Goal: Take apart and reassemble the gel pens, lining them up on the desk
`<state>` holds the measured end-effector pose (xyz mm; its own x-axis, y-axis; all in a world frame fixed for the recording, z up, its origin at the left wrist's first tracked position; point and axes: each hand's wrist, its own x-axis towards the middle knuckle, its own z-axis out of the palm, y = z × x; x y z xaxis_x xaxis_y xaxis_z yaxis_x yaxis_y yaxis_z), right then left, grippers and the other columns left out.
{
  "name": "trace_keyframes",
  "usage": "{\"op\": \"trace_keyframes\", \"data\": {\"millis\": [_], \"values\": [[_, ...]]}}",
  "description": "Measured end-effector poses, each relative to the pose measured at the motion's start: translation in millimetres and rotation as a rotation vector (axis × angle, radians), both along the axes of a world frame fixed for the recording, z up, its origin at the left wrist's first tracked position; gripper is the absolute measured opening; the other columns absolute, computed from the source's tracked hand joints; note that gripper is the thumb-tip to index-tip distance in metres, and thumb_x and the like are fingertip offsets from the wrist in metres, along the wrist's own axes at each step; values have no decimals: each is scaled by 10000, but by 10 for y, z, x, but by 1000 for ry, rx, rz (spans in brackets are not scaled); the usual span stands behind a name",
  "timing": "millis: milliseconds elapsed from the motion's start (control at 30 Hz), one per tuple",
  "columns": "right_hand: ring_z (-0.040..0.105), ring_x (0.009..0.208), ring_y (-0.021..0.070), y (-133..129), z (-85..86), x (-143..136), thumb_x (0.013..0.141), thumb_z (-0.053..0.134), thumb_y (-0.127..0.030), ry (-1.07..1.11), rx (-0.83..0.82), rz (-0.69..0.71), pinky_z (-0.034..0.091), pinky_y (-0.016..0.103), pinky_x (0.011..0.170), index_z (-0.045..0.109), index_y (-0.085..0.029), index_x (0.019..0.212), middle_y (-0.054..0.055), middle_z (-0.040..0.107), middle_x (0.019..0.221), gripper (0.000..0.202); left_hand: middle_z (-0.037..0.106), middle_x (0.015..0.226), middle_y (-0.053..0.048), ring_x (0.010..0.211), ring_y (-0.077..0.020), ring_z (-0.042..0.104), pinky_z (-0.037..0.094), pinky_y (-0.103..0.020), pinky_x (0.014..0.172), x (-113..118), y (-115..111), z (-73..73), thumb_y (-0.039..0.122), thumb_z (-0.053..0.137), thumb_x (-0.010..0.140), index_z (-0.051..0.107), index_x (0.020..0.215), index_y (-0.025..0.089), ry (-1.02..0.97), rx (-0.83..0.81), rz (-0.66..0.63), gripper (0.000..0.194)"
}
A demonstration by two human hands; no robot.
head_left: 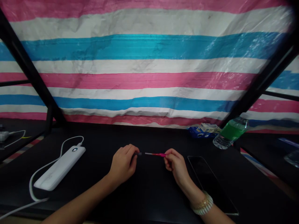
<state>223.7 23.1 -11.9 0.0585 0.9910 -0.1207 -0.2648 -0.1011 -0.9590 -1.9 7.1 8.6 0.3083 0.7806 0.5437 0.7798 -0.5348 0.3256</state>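
Over the middle of the black table (149,193), my left hand (123,161) is closed around a small dark tube (139,153), whose end pokes out to the right past the fingertips. My right hand (175,165) pinches the pink end of a slim stick (155,154), red along its middle and pale at its left tip. That tip points at the dark tube, with a small gap between the two. Most of the dark tube is hidden by my left fingers.
On the left lies a white power bank (60,168) with a white cable (31,183). To the right are a black phone (211,183), a tilted bottle with a green label (232,130) and small boxes (201,132). Striped sheeting (149,65) hangs behind.
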Motion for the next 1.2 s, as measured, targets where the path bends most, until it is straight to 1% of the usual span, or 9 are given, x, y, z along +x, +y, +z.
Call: {"op": "trace_keyframes", "data": {"millis": [600, 733, 867, 933, 1033, 1067, 1133, 1167, 1200], "values": [[374, 417, 73, -18, -30, -21, 658, 584, -247, -79, 45, 65, 204, 179, 384, 522, -192, 663, -55, 480, 497, 84, 631, 899, -31, 772, -191, 566, 421, -342, 696, 27, -7, -37, 121, 472, 862, 559, 966, 206, 9, -15, -66, 159], [440, 468, 95, -72, 11, -67, 736, 612, -276, -281, 187, 177, 282, 201, 417, 576, -189, 759, -34, 526, 578, 97, 639, 925, -38, 800, -193, 576, 438, -345, 718, 43, -10, -71, 135, 465, 898, 560, 1003, 207, 12, -6, -126, 160], [558, 658, 150, -127, 56, -103, 820, 614, -305, -556, 407, 208, 372, 230, 511, 639, -187, 853, 25, 622, 764, 124, 641, 943, -49, 856, -184, 593, 470, -330, 776, 55, 5, -127, 116, 442, 927, 564, 1032, 198, -34, 7, -210, 180], [548, 632, 148, -130, 54, -103, 872, 575, -346, -619, 419, 218, 367, 238, 522, 645, -179, 814, 17, 607, 699, 189, 643, 942, -49, 860, -179, 598, 481, -321, 786, 55, 17, -148, 107, 440, 931, 570, 1032, 196, -58, 19, -226, 187], [479, 517, 124, -117, 25, -94, 937, 484, -420, -631, 399, 249, 342, 244, 505, 631, -168, 738, -18, 516, 538, 353, 648, 938, -48, 856, -179, 603, 487, -323, 797, 50, 27, -159, 95, 449, 925, 578, 1023, 196, -68, 26, -239, 191], [474, 507, 123, -113, 15, -92, 942, 475, -430, -603, 390, 256, 339, 240, 497, 639, -167, 816, -27, 508, 534, 335, 649, 939, -47, 857, -179, 604, 487, -323, 798, 48, 27, -160, 92, 451, 923, 579, 1022, 197, -73, 23, -240, 193], [515, 558, 133, -107, -2, -92, 915, 531, -418, -520, 381, 259, 353, 225, 488, 573, -182, 1114, -26, 559, 634, 311, 648, 942, -48, 857, -180, 604, 489, -320, 787, 44, 25, -161, 94, 453, 923, 579, 1028, 198, -95, 19, -227, 194], [546, 610, 142, -106, -9, -93, 892, 573, -397, -483, 385, 257, 370, 219, 492, 489, -200, 1228, -16, 590, 712, 399, 648, 942, -47, 853, -181, 604, 489, -318, 777, 42, 24, -162, 97, 454, 924, 579, 1030, 199, -104, 20, -213, 194], [569, 659, 149, -105, -14, -94, 875, 600, -373, -460, 391, 253, 386, 215, 499, 429, -218, 1270, -5, 611, 778, 458, 648, 943, -47, 849, -183, 603, 488, -317, 767, 40, 24, -165, 100, 454, 924, 580, 1030, 200, -107, 24, -196, 192]]}}
